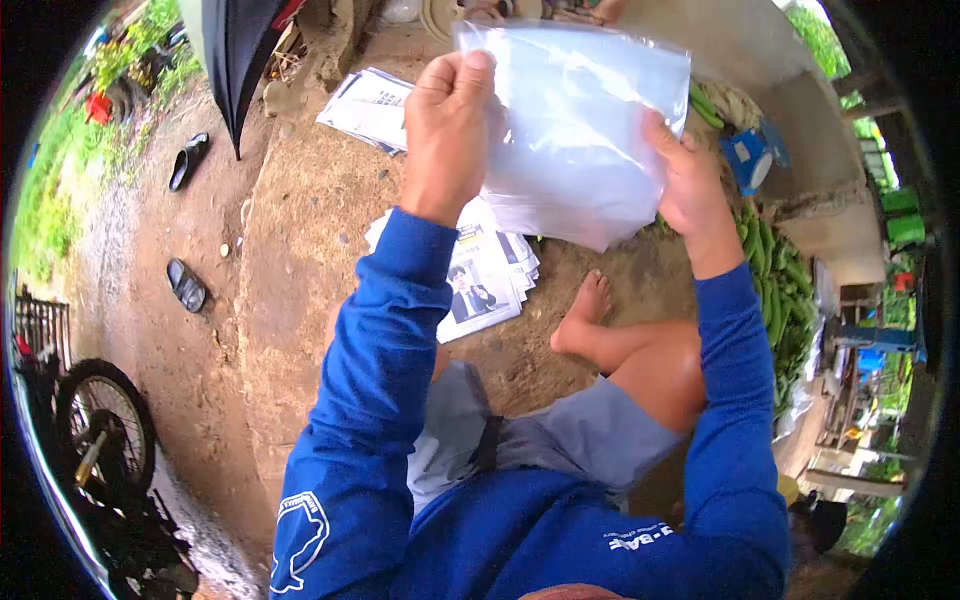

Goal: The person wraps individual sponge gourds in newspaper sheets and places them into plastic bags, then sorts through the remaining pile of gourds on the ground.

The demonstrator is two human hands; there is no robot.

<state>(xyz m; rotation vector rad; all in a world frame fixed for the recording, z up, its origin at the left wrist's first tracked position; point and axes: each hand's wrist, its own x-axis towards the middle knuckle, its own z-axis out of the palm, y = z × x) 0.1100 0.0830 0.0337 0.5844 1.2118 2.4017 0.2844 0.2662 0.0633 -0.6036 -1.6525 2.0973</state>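
Observation:
A stack of clear plastic sleeves [580,130] is held up in front of me between both hands. My left hand [450,120] grips its left edge, thumb on top and fingers curled behind. At the lower right edge, my right hand [683,175] pinches it with the thumb in front; the other fingers are mostly hidden behind the plastic. Beneath the sleeves, on the ground, lies a pile of printed sheets [485,290] with a photo of a person on top. Another pile of printed papers [365,105] lies beyond my left wrist.
Green bananas or similar long green produce [770,290] are heaped at the right, near a blue packet [745,160]. A folded dark umbrella [235,70] stands at upper left. Black shoes [187,285] lie on wet ground, with a motorcycle wheel [105,430] at lower left.

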